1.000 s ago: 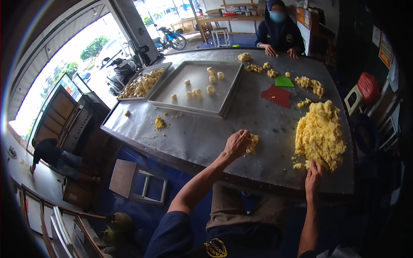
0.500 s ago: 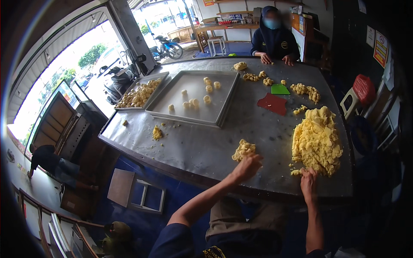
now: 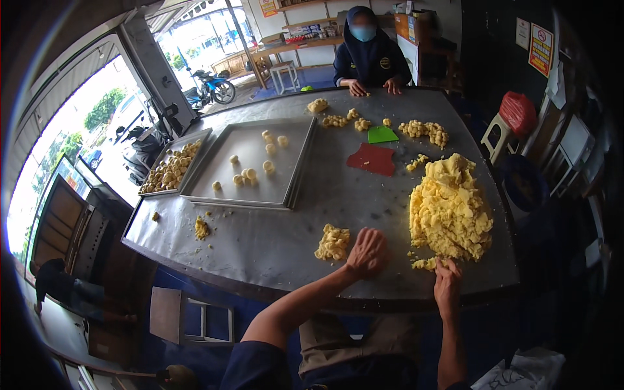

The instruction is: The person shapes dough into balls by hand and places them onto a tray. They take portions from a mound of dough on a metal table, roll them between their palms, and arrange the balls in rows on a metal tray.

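Note:
A large heap of crumbly yellow dough (image 3: pixel 452 208) lies at the right of the metal table. At its near edge my right hand (image 3: pixel 448 279) has its fingers closed on a small lump of dough (image 3: pixel 424 264). My left hand (image 3: pixel 368 253) hovers over the table just right of a small dough mound (image 3: pixel 332 242), apart from it. Its fingers are curled in; whatever they hold, if anything, is hidden.
Toward the back left, a large metal tray (image 3: pixel 296 166) carries several dough balls, beside a fuller tray (image 3: pixel 170 170). A red scraper (image 3: pixel 370 160) and a green scraper (image 3: pixel 382 134) lie mid-table. Across sits a co-worker (image 3: pixel 370 62), hands on the table, near dough pieces (image 3: pixel 424 132).
The whole view has swung, so the table sits farther left in the picture. My left hand has moved right, away from the small mound. My right hand stays by the heap's near edge.

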`<state>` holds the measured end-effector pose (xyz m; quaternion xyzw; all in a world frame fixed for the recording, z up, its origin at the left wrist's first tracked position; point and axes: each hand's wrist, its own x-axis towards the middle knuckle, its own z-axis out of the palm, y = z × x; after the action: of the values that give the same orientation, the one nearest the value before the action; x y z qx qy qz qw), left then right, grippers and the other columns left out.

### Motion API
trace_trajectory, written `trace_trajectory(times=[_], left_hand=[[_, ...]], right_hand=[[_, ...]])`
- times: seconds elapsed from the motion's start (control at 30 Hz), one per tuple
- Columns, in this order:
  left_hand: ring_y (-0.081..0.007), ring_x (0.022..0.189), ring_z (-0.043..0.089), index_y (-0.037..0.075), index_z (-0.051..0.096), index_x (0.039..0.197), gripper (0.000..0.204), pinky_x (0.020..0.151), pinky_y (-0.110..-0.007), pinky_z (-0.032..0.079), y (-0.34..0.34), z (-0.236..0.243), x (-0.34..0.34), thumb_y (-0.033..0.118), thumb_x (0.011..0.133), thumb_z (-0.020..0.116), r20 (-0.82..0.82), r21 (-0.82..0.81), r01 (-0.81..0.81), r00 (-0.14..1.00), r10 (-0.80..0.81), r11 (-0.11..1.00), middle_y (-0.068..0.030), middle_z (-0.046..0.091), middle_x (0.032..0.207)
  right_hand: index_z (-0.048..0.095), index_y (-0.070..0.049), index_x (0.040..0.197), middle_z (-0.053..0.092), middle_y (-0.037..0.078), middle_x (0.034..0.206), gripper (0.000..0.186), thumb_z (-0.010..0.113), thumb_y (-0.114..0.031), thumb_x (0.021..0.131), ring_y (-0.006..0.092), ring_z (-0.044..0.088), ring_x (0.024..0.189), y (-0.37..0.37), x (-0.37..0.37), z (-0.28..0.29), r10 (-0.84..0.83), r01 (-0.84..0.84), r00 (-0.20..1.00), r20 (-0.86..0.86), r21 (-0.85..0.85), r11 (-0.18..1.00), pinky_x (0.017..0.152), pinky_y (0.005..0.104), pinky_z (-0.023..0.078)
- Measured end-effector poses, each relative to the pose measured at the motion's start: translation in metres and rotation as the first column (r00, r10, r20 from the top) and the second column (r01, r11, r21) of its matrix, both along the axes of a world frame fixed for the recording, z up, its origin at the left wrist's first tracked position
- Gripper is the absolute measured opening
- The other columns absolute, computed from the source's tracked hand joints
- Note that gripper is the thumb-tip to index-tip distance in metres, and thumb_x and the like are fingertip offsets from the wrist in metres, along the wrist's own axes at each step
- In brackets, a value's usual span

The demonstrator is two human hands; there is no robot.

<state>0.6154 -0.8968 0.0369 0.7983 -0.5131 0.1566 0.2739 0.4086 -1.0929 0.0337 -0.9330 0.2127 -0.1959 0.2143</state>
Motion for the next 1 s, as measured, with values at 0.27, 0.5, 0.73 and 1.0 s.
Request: trace_trajectory(times=[0.27, 0.5, 0.73, 1.0], left_hand=[[-0.0406, 0.127, 0.042, -0.003, 0.051, 0.114, 0.046, 0.112, -0.061, 0.027, -0.009, -0.004, 0.014, 0.027, 0.082, 0.064, 0.057, 0.021, 0.080, 0.995, -0.081, 0.997, -0.0222, 0.046, 0.123], [-0.0382, 0.121, 0.045, -0.003, 0.054, 0.106, 0.040, 0.108, -0.057, 0.032, 0.007, -0.006, 0.014, 0.022, 0.079, 0.067, 0.112, 0.029, 0.112, 0.987, -0.115, 0.993, -0.0196, 0.047, 0.117], [-0.0265, 0.100, 0.050, 0.004, 0.058, 0.090, 0.019, 0.086, -0.046, 0.037, 0.014, -0.012, -0.018, 0.021, 0.083, 0.063, 0.278, 0.094, -0.159, 0.952, 0.128, 0.983, -0.0106, 0.051, 0.097], [-0.0278, 0.103, 0.051, 0.003, 0.060, 0.103, 0.031, 0.087, -0.045, 0.037, 0.028, 0.009, -0.048, 0.025, 0.082, 0.064, 0.144, 0.021, -0.403, 0.907, 0.396, 0.915, -0.0126, 0.054, 0.101]], right_hand=[[0.070, 0.000, 0.117, 0.069, 0.015, 0.104, 0.036, 0.073, 0.001, 0.082, 0.0307, 0.064, 0.089, 0.006, 0.032, 0.004, 0.044, -0.032, 0.994, 0.096, -0.123, 0.992, 0.083, 0.0411, 0.050], [0.068, 0.003, 0.117, 0.060, 0.017, 0.105, 0.035, 0.066, 0.005, 0.083, 0.0326, 0.059, 0.095, -0.008, 0.036, 0.024, 0.134, -0.140, 0.989, -0.062, -0.108, 0.984, 0.086, 0.0415, 0.049], [0.043, 0.007, 0.143, 0.040, 0.025, 0.147, 0.054, 0.049, 0.012, 0.090, 0.0393, 0.044, 0.134, 0.008, 0.004, 0.008, 0.105, -0.105, 0.989, -0.108, 0.006, 0.994, 0.108, 0.0407, 0.045], [0.050, 0.009, 0.137, 0.051, 0.023, 0.143, 0.052, 0.045, 0.018, 0.087, 0.0412, 0.047, 0.134, 0.023, -0.014, 0.009, 0.185, -0.185, 0.982, -0.032, -0.013, 0.983, 0.110, 0.0418, 0.044]])
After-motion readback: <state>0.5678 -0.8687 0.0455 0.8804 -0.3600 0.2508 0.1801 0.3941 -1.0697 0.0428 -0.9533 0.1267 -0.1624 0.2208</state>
